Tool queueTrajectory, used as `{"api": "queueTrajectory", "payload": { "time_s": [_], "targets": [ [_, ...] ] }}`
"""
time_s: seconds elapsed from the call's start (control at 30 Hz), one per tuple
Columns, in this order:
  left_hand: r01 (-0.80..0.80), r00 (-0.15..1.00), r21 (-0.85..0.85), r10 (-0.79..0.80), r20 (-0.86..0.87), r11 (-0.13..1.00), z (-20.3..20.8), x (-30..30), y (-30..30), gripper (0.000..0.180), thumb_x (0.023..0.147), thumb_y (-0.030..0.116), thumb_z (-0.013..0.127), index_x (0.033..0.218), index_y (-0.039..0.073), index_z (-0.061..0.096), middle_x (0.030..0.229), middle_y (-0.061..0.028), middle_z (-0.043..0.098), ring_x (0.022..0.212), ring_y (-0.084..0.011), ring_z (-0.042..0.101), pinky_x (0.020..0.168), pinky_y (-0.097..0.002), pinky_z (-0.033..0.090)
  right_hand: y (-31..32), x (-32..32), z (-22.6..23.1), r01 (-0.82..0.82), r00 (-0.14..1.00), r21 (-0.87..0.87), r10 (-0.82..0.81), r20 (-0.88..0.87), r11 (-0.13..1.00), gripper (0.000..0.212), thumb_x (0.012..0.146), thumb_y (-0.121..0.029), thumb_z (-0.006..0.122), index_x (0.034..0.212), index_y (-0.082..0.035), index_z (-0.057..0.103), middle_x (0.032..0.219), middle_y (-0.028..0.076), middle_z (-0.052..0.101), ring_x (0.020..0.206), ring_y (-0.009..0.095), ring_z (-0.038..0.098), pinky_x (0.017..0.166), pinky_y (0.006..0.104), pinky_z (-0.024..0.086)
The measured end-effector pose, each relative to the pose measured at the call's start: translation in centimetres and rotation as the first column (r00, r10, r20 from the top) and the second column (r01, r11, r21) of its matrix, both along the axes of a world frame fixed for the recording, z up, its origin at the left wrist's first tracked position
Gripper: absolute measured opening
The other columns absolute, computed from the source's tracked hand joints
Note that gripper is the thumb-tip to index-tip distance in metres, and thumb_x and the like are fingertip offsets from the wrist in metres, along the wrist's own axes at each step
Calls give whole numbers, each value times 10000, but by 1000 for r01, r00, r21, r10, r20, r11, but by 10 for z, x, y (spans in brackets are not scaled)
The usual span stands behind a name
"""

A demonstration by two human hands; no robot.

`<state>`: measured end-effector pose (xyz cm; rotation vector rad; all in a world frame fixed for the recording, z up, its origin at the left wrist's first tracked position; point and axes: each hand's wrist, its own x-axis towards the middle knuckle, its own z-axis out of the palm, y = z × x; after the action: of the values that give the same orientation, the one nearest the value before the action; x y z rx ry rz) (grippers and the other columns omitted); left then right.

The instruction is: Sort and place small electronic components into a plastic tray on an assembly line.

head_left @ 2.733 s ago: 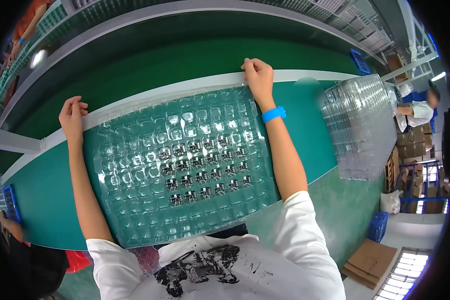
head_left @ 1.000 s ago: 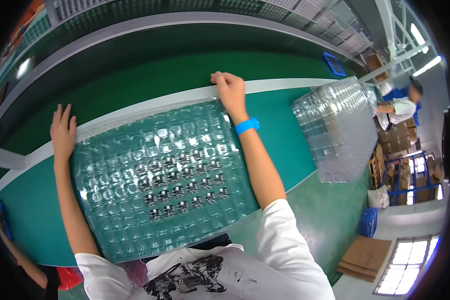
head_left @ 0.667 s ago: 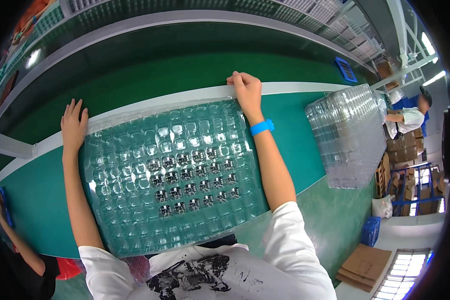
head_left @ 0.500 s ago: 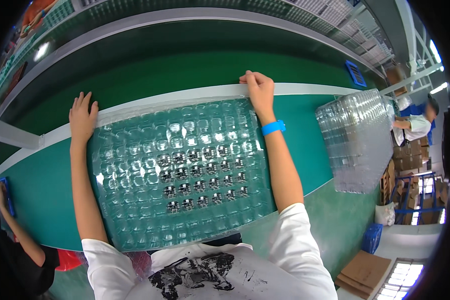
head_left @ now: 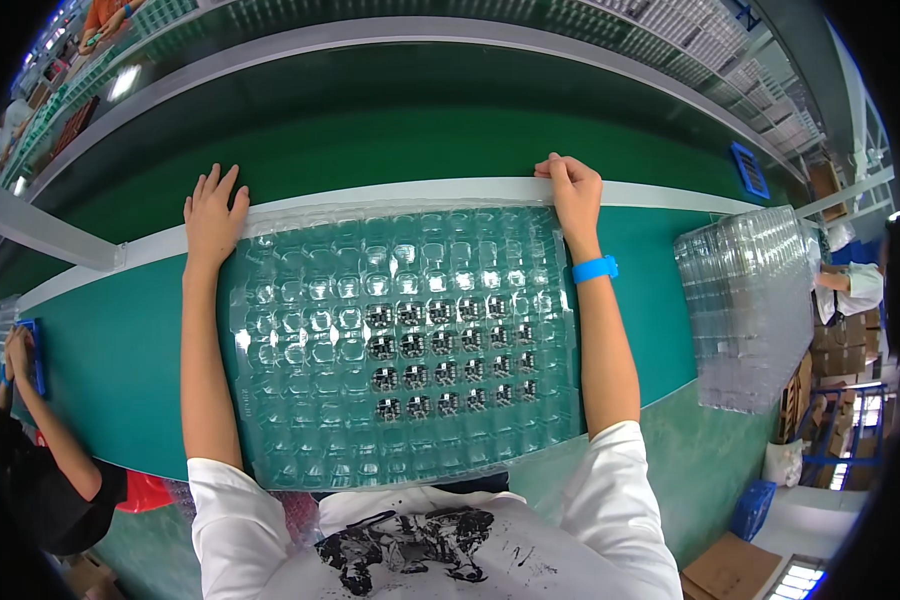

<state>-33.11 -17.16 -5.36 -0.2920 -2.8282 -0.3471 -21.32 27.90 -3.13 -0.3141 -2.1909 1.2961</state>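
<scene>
A clear plastic blister tray (head_left: 310,420) lies on the green bench top in front of me. Several small black-and-silver parts (head_left: 442,344) sit in rows in its right-hand pockets; the pockets at its left hold none. My left hand (head_left: 213,222) rests by the tray's far left corner, open, its fingers spread over the pale rail (head_left: 390,192) toward the green belt. At the far right corner, my right hand (head_left: 574,192) is closed on the rail, with fingers curled inward. Whether anything is inside those fingers is hidden. A blue band (head_left: 596,268) circles my right wrist.
Beyond the rail runs a dark green belt (head_left: 420,140), with a small blue tray (head_left: 749,170) on it at right. A tall stack of clear trays (head_left: 745,310) stands at the bench's right. At left, another person's hands (head_left: 17,350) work by a blue tray. A grey post (head_left: 50,230) rises at left.
The whole view has shifted, so bench, tray and hands appear farther right. Both hands keep nearly the same pose at the tray's far corners.
</scene>
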Motion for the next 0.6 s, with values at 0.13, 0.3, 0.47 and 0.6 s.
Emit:
{"api": "queueTrajectory", "payload": {
  "time_s": [0.13, 0.3, 0.47, 0.6],
  "targets": [
    [-18, 1000, -7, 17, -18, 1000, -1, -2, -2, 469, 923, 361, 502, 1340, 149, 541, 1458, -147, 422, 1369, -347, 348, 1113, -524, 240, -1, 0, 1, -4, 1000, -20, 4, -6, 1000, 284, 932, -146, 548, 808, 76, 673, 773, 113, 697, 730, 156, 656, 695, 267, 491],
    [-26, 1000, -2, 26, -17, 1000, -1, -1, 0, 467, 920, 354, 517, 1337, 145, 544, 1450, -172, 425, 1362, -364, 355, 1109, -516, 250, 1, 1, 0, 4, 1000, -11, -4, 2, 1000, 283, 932, -147, 549, 808, 75, 674, 776, 114, 698, 729, 155, 655, 698, 267, 491],
    [-37, 999, -6, 37, -38, 999, -1, -1, -2, 475, 914, 349, 523, 1331, 122, 547, 1431, -215, 431, 1343, -389, 372, 1101, -493, 272, -2, 1, 0, 10, 1000, 6, -10, 24, 1000, 284, 932, -149, 546, 812, 75, 676, 782, 114, 698, 731, 160, 657, 701, 268, 493],
    [-35, 998, -14, 34, -60, 999, -2, -2, -1, 481, 912, 354, 524, 1330, 119, 547, 1425, -218, 436, 1337, -390, 380, 1098, -485, 279, 3, 1, 0, 13, 1000, 3, -13, 24, 1000, 283, 931, -146, 546, 812, 75, 676, 781, 113, 697, 736, 163, 662, 706, 267, 496]
  ]
}}
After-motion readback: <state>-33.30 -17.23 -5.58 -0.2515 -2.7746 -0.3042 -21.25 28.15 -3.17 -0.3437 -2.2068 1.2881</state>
